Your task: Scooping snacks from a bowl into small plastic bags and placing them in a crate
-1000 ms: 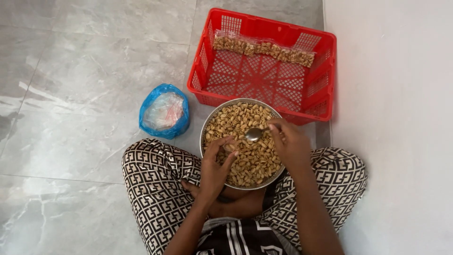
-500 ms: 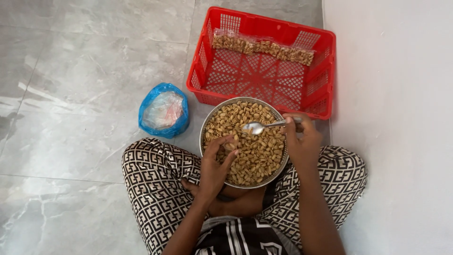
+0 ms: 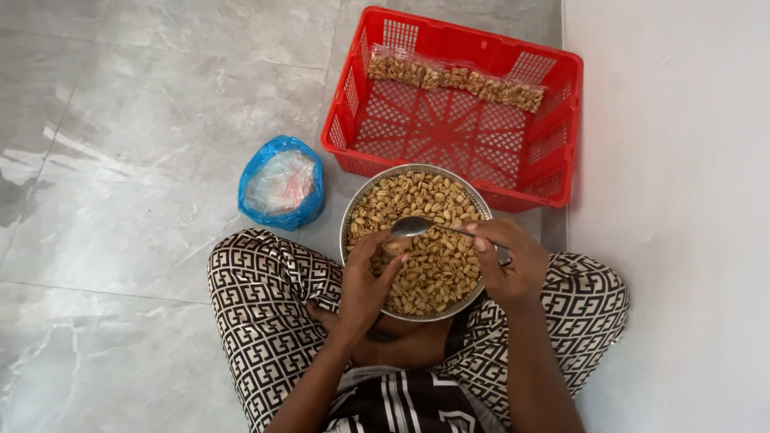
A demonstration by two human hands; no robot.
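My right grip (image 3: 507, 269) is clamped on the spoon (image 3: 425, 228), fingers pinching its handle near the bowl's right rim. The spoon reaches left from that hand, its head lying over the nuts (image 3: 437, 265) close to the middle of the bowl (image 3: 350, 210). My left grip (image 3: 366, 281) is curled at the near left side of the bowl, thumb and fingertips drawn together over the nuts; it seems to pinch something small there, though I cannot tell what from this head view. The spoon's head sits just above those left fingertips.

The metal bowl is heaped with pale brown nuts and rests between my crossed legs, which are in black-and-white patterned trousers (image 3: 265, 305). I sit on a grey marble floor (image 3: 136, 120).

Just beyond the bowl stands a red crate (image 3: 449, 128), its near wall almost touching the bowl's far rim. A row of clear packets (image 3: 453, 78) filled with nuts lies along the crate's far wall. Left of the bowl, near my left knee, sits a blue bag (image 3: 281, 183) with clear plastic inside. A white wall (image 3: 674, 200) runs along my right.
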